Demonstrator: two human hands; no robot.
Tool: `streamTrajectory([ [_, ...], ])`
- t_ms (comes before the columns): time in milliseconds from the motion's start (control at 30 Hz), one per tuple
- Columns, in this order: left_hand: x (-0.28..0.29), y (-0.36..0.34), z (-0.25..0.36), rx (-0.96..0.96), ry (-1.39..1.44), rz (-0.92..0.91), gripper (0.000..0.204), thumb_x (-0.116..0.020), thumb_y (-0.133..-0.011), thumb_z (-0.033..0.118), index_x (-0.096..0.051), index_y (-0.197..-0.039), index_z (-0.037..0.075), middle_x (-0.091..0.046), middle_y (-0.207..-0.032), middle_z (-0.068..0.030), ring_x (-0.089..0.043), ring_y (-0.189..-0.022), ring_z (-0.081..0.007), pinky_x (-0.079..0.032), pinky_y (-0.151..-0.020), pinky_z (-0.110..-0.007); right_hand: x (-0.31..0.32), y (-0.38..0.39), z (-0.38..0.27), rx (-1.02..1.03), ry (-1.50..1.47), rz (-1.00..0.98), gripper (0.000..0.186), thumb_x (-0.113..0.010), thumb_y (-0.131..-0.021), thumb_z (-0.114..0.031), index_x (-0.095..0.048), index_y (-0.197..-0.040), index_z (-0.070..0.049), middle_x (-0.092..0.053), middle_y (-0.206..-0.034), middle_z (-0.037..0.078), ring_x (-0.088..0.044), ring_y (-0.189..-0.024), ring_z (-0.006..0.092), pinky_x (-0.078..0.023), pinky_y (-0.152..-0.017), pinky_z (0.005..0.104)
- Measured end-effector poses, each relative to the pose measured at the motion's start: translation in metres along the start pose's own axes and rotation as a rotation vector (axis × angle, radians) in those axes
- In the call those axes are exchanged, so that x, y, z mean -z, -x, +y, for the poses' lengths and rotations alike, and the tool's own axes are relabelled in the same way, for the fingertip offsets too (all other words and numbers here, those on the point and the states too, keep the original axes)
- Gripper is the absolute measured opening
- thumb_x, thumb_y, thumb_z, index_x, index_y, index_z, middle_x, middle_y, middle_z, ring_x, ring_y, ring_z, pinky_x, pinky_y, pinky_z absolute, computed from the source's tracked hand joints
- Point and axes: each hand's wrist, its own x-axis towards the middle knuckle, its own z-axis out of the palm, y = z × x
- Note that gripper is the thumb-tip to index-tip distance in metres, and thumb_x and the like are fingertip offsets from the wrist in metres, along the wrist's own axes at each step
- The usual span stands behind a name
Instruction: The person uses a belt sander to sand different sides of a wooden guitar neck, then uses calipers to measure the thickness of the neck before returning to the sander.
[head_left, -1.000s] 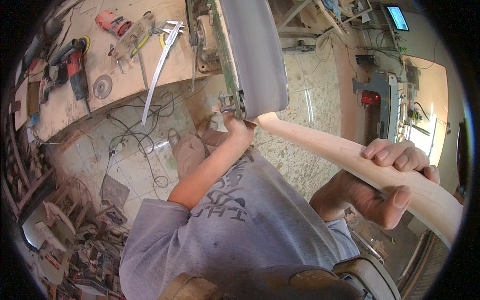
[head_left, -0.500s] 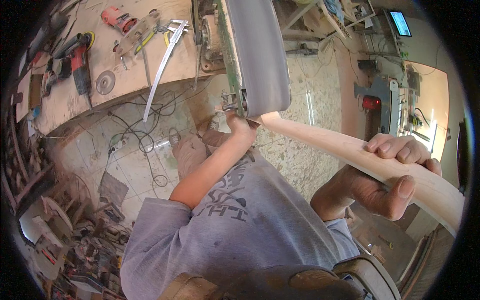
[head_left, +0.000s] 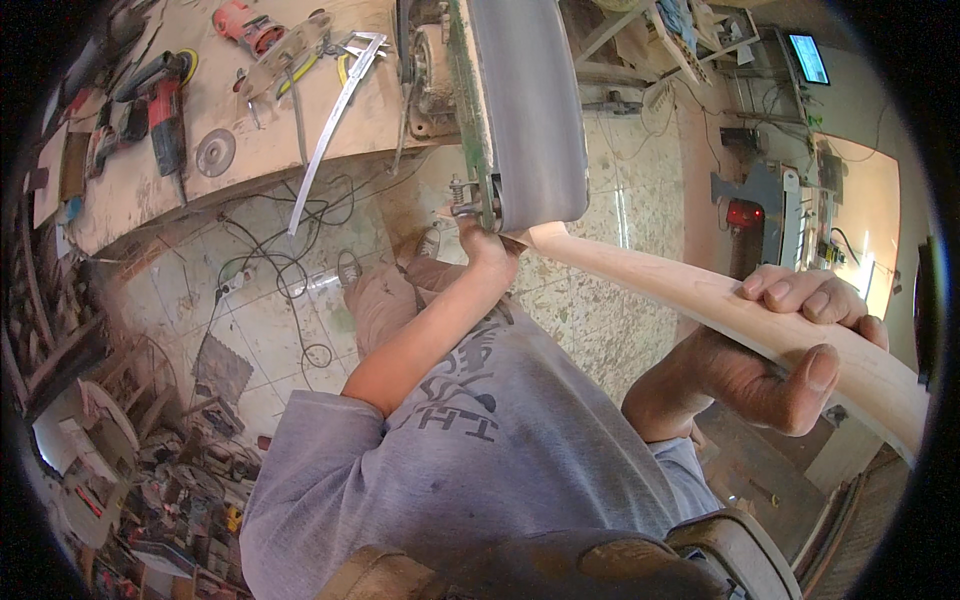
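Note:
A long, pale, rounded wooden piece (head_left: pixel 650 281) runs from under the end of a belt sander (head_left: pixel 535 110) toward the right rim. My right hand (head_left: pixel 785 350) is closed round its wider part, fingers over the top and thumb on the near side. My left hand (head_left: pixel 485 248) is closed on the wood's far end beside the sander's roller and spring fitting (head_left: pixel 462 200), its fingertips partly hidden. The wood touches or lies just under the belt's lower end; I cannot tell which.
A dusty bench (head_left: pixel 250 180) at upper left holds several power tools (head_left: pixel 165 130), a metal caliper (head_left: pixel 335 125) and a disc (head_left: pixel 215 152). Cables (head_left: pixel 290 270) loop over the tiled floor (head_left: pixel 610 330). Clutter (head_left: pixel 170 490) fills the lower left; a lit screen (head_left: pixel 808 58) is upper right.
The view has shifted slightly, putting the sander a little farther right. My right hand and the wood's outer end sit a little higher than a second earlier. Both grips look the same.

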Motion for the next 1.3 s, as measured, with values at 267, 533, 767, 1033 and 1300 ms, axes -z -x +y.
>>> streamTrajectory([
  [267,0.004,0.002,0.001,0.029,-0.079,-0.020,0.063,-0.019,-0.096,0.057,-0.042,-0.134,0.012,-0.046,-0.136,-0.0048,-0.046,-0.125,-0.0242,-0.043,-0.099,-0.043,-0.006,0.001,0.000,-0.034,0.023,0.065,0.049,-0.058,-0.073,-0.024,-0.038,-0.113,-0.003,-0.045,-0.077,0.008,-0.052,-0.057,0.0144,-0.054,-0.044,0.0288],
  [533,0.014,-0.006,0.009,0.085,-0.117,-0.211,0.067,-0.011,-0.094,0.054,-0.041,-0.135,0.011,-0.044,-0.137,-0.0105,-0.045,-0.126,-0.0283,-0.041,-0.098,-0.048,0.000,-0.007,-0.002,-0.060,-0.083,0.065,0.047,-0.061,-0.074,-0.016,-0.040,-0.114,-0.004,-0.044,-0.073,0.009,-0.051,-0.050,0.0174,-0.052,-0.039,0.0313],
  [767,0.004,-0.001,0.009,0.117,-0.206,-0.157,0.070,-0.008,-0.095,0.055,-0.037,-0.138,0.009,-0.043,-0.138,-0.0129,-0.045,-0.126,-0.0312,-0.040,-0.101,-0.052,-0.007,-0.008,0.004,0.010,0.013,0.071,0.050,-0.062,-0.075,-0.015,-0.033,-0.113,0.002,-0.047,-0.069,0.012,-0.052,-0.046,0.0176,-0.052,-0.038,0.0297],
  [1033,0.001,0.004,0.005,0.060,-0.190,-0.236,0.079,-0.003,-0.093,0.062,-0.039,-0.132,0.003,-0.055,-0.120,-0.0177,-0.060,-0.107,-0.0340,-0.055,-0.089,-0.050,-0.017,-0.010,-0.004,0.000,0.135,0.061,0.049,-0.061,-0.075,-0.016,-0.031,-0.109,0.002,-0.047,-0.068,0.013,-0.051,-0.044,0.0155,-0.050,-0.037,0.0262],
  [1300,0.058,0.006,0.054,0.024,-0.085,-0.267,0.062,-0.031,-0.095,0.051,-0.041,-0.129,-0.001,-0.052,-0.127,-0.0197,-0.047,-0.123,-0.0335,-0.037,-0.105,-0.048,0.033,0.027,0.008,-0.227,-0.252,0.026,0.049,-0.050,-0.080,-0.029,-0.042,-0.123,-0.005,-0.046,-0.075,0.012,-0.056,-0.064,0.0236,-0.055,-0.056,0.0406],
])
